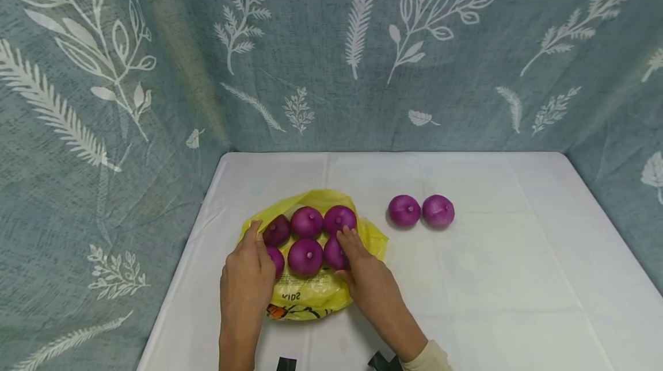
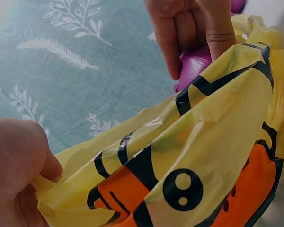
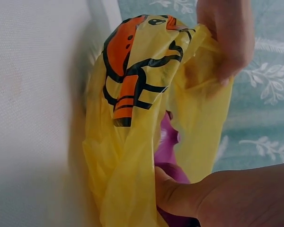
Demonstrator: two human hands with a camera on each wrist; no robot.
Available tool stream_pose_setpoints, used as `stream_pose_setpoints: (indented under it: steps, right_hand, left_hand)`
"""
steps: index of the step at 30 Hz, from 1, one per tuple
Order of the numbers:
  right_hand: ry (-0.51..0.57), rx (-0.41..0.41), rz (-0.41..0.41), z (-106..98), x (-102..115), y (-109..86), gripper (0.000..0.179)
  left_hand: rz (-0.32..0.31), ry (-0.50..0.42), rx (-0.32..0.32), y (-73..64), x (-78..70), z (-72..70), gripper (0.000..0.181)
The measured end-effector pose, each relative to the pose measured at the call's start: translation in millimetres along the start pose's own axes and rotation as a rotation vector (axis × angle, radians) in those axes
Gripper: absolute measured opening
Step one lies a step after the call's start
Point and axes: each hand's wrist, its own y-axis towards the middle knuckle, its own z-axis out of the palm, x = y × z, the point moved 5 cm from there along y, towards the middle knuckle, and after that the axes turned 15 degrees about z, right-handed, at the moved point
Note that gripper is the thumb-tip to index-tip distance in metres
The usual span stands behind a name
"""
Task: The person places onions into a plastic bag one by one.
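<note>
Several purple onions (image 1: pixel 305 256) sit together in the mouth of a yellow plastic bag (image 1: pixel 316 299) with printed lettering and a cartoon figure. My left hand (image 1: pixel 247 276) is at the bag's left side, beside the onions; in the left wrist view it pinches the bag's edge between thumb and fingers. From the right, my right hand (image 1: pixel 370 279) reaches over the bag's rim, its fingers on the right-hand onion (image 1: pixel 334 253). In the right wrist view its thumb lies against a purple onion (image 3: pixel 166 146) inside the bag; the fingers' far side is hidden.
Two more purple onions (image 1: pixel 404 211) stand side by side on the white tablecloth (image 1: pixel 497 279), to the right of the bag. A blue-green curtain (image 1: pixel 321 100) with white leaf prints hangs behind and at both sides of the table. Small black objects (image 1: pixel 286 364) show at the near edge.
</note>
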Motion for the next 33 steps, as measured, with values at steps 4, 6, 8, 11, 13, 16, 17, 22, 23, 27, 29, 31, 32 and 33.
stream_pose_setpoints:
  steps: [4, 6, 8, 11, 13, 16, 17, 22, 23, 27, 29, 31, 32, 33]
  right_hand:
    - [-0.017, -0.012, -0.002, 1.0, 0.4, -0.6, 0.071]
    - [-0.028, -0.019, 0.001, 1.5, 0.0, -0.7, 0.071]
    - [-0.042, -0.023, 0.009, 2.7, -0.7, -0.8, 0.071]
    - [-0.059, -0.018, 0.024, 5.5, -1.8, -0.4, 0.071]
    - [-0.068, -0.013, 0.028, 7.6, -2.3, 0.0, 0.071]
    - [-0.075, -0.011, 0.024, 8.8, -1.7, 0.4, 0.072]
    - [-0.075, -0.012, 0.020, 8.8, -1.6, 0.4, 0.072]
    - [-0.079, -0.020, 0.016, 5.7, -0.7, 0.2, 0.074]
    - [-0.075, -0.018, 0.016, 4.8, -0.4, 0.2, 0.075]
    - [-0.039, -0.022, 0.031, -2.3, 0.6, 0.2, 0.077]
    - [-0.016, -0.042, 0.035, -8.4, 0.9, 0.0, 0.078]
    - [0.005, -0.070, 0.037, -15.3, -0.2, 0.2, 0.078]
    - [0.012, -0.087, 0.038, -19.0, -1.5, 0.5, 0.076]
    - [0.028, -0.103, 0.041, -23.2, -3.1, 1.1, 0.074]
  left_hand:
    - [0.002, 0.001, -0.006, -1.1, 0.7, 0.8, 0.045]
    - [0.005, 0.001, -0.009, -0.7, 0.6, 1.4, 0.045]
    - [0.006, 0.001, -0.009, -0.4, 0.4, 1.7, 0.044]
    - [0.002, 0.003, -0.003, -0.4, 0.4, 1.9, 0.045]
    - [-0.002, 0.006, 0.002, -0.5, 0.5, 1.7, 0.045]
    - [-0.005, 0.009, 0.008, -0.6, 0.5, 1.4, 0.046]
    - [-0.004, 0.010, 0.008, -0.4, 0.5, 1.3, 0.046]
    - [0.004, 0.008, -0.005, 0.3, 0.5, 1.8, 0.045]
    - [0.006, 0.008, -0.007, 0.4, 0.4, 1.7, 0.045]
    - [0.010, 0.010, -0.009, 0.5, 0.1, 1.9, 0.045]
    - [0.012, 0.010, -0.007, 0.0, -0.1, 1.8, 0.045]
    - [0.012, 0.009, -0.008, -0.2, 0.0, 2.0, 0.045]
    - [0.012, 0.009, -0.009, -0.3, 0.0, 2.0, 0.045]
    - [0.014, 0.009, -0.011, -0.5, 0.0, 1.9, 0.045]
